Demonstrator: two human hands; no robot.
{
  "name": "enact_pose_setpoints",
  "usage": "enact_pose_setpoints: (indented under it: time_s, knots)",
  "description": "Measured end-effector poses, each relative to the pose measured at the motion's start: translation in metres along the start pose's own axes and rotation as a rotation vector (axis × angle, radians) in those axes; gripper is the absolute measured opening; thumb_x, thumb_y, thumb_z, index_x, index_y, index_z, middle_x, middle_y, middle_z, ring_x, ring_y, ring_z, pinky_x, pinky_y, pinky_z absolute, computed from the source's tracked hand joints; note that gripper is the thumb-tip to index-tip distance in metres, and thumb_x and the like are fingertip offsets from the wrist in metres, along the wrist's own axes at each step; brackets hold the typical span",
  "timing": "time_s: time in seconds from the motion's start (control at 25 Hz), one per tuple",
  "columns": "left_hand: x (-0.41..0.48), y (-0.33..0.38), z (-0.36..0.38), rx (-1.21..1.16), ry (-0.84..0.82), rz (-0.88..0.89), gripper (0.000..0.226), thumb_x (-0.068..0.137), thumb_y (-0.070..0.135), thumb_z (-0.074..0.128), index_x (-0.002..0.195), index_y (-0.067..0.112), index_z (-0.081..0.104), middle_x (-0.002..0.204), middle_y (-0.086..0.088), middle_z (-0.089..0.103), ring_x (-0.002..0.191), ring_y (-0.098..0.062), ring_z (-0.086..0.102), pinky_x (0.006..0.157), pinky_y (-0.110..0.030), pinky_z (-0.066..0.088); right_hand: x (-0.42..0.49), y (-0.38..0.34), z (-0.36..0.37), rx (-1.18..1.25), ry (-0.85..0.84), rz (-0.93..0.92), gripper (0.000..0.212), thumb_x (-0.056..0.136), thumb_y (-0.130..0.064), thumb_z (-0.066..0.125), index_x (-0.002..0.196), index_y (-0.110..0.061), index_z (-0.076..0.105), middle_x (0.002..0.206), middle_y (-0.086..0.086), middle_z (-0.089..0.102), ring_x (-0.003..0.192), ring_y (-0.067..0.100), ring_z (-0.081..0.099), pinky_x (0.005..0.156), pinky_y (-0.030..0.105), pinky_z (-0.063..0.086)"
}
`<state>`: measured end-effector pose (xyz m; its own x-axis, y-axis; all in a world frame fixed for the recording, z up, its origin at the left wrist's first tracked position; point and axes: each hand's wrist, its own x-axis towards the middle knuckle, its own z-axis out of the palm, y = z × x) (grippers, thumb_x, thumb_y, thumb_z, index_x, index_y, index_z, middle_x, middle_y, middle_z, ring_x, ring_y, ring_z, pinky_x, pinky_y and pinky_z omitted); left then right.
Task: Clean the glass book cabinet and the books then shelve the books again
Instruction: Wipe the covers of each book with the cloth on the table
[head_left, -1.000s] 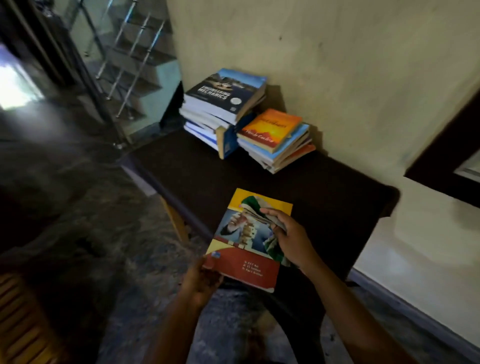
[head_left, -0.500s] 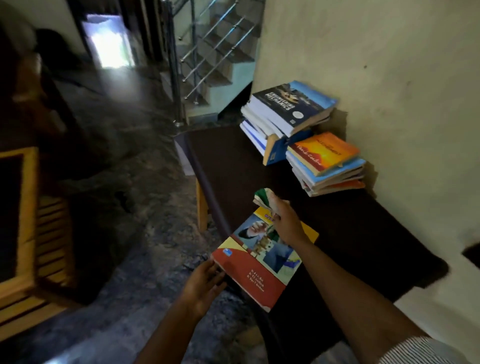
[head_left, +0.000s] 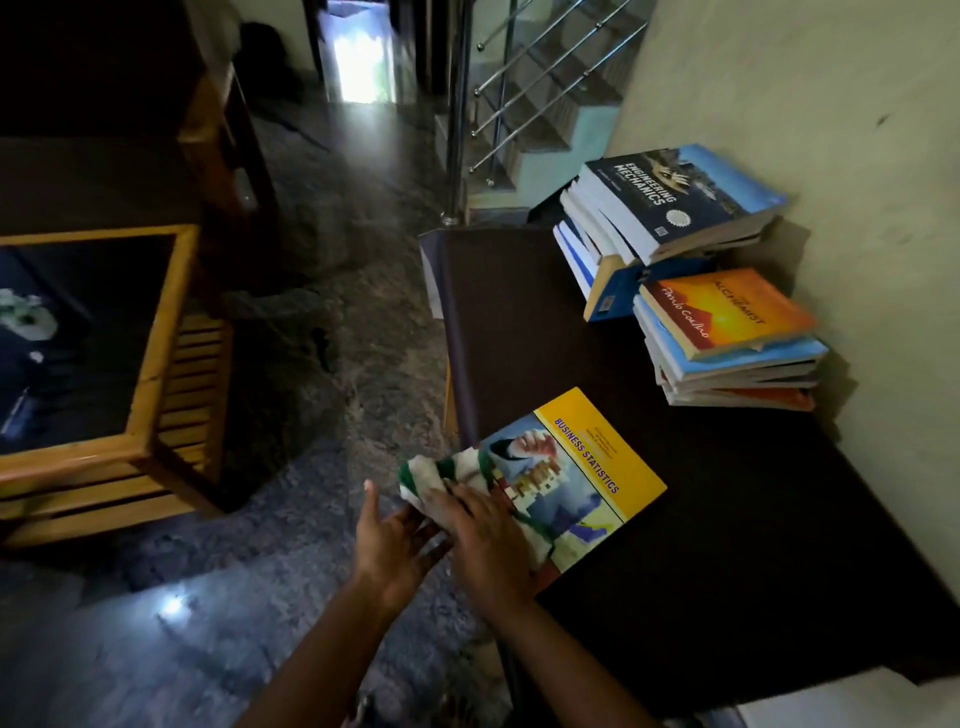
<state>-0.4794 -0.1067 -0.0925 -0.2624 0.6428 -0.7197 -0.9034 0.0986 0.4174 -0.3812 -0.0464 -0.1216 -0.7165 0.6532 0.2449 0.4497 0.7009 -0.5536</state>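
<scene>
A yellow and blue "Business Statistics" book (head_left: 587, 467) lies flat on the dark table (head_left: 727, 545), its near corner over the table's left edge. A green and white cloth (head_left: 436, 475) is bunched on the book's near-left part. My right hand (head_left: 488, 540) presses down on the cloth with spread fingers. My left hand (head_left: 395, 540) is beside it at the book's near-left edge, fingers straight and thumb raised, touching the book from the side. Two book stacks stand against the wall: one topped by "Engineering Mechanics" (head_left: 670, 202), one topped by an orange novel (head_left: 727, 322).
A wooden low table with a dark glass top (head_left: 150, 338) stands to the left across a strip of stone floor (head_left: 291, 519). A staircase with a steel railing (head_left: 498, 104) rises behind the dark table. A pale wall (head_left: 857, 156) runs along the right.
The right hand has slid the cloth from the cover's far end to its near-left part. The left hand has moved up beside it. The camera has swung left.
</scene>
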Motion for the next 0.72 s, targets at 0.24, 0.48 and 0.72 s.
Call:
enact_pose_setpoints:
  time_s: [0.24, 0.48, 0.72]
  knots:
    - [0.003, -0.005, 0.006, 0.105, 0.062, 0.054, 0.047, 0.095, 0.051, 0.038, 0.115, 0.014, 0.059, 0.112, -0.009, 0.062, 0.107, -0.025, 0.056, 0.096, -0.042, 0.043, 0.032, 0.103, -0.099, 0.044, 0.341, 0.398, 0.057, 0.092, -0.002, 0.049, 0.141, -0.028, 0.034, 0.135, 0.01, 0.046, 0.115, 0.019, 0.05, 0.084, 0.03, 0.05]
    - [0.002, -0.013, 0.014, 0.091, 0.1, 0.103, 0.024, 0.095, 0.031, 0.048, 0.098, 0.012, 0.063, 0.097, -0.008, 0.063, 0.092, -0.022, 0.059, 0.085, -0.04, 0.048, -0.008, 0.09, -0.064, -0.238, 0.172, 0.426, 0.056, 0.086, -0.013, 0.056, 0.14, -0.021, 0.041, 0.138, 0.011, 0.047, 0.125, 0.029, 0.044, 0.097, 0.043, 0.042]
    - [0.014, -0.025, 0.027, 0.158, 0.128, 0.06, 0.031, 0.095, 0.034, 0.046, 0.101, 0.007, 0.06, 0.095, -0.012, 0.061, 0.083, -0.023, 0.057, 0.067, -0.035, 0.048, -0.056, 0.02, -0.037, -0.101, 0.013, 0.046, 0.05, 0.075, -0.022, 0.041, 0.123, -0.028, 0.052, 0.115, -0.003, 0.065, 0.106, 0.013, 0.055, 0.087, 0.032, 0.051]
